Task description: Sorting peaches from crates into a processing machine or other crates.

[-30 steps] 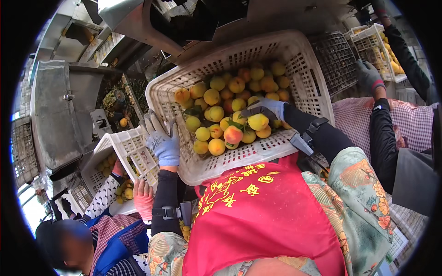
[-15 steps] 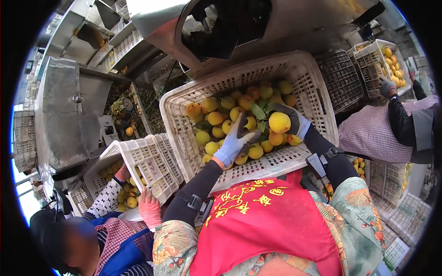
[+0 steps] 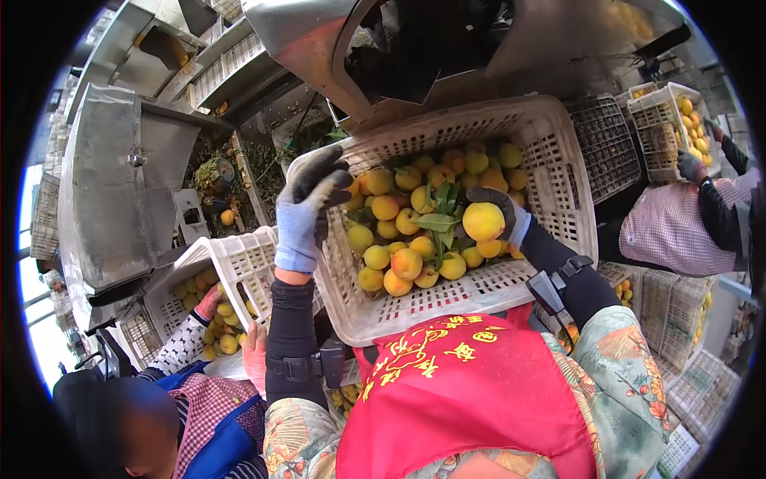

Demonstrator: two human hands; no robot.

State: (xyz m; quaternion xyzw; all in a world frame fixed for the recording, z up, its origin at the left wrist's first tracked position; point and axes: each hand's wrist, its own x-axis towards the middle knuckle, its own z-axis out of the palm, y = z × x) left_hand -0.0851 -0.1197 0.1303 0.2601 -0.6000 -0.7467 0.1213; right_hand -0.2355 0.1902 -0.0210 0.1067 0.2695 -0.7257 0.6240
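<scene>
A white plastic crate (image 3: 550, 152) in front of me holds many yellow-orange peaches (image 3: 384, 207), with a few green leaves (image 3: 439, 222) among them. My right hand (image 3: 520, 219), in a blue glove with dark grey fingers, is closed around a large yellow peach (image 3: 483, 221) over the right part of the pile. Raised above the crate's left rim is my left hand (image 3: 307, 211) in a matching glove. Its fingers are spread, and nothing shows in them.
A co-worker at lower left has gloved hands at a tilted white crate (image 3: 247, 267) of peaches. Another person at right handles a peach crate (image 3: 658, 132). A metal machine (image 3: 295, 40) stands beyond my crate; a dark grid crate (image 3: 604, 144) is beside it.
My left hand has left the pile, moving left and up over the crate's rim. My right hand still holds the peach. The view has shifted slightly, and more of the leaves show.
</scene>
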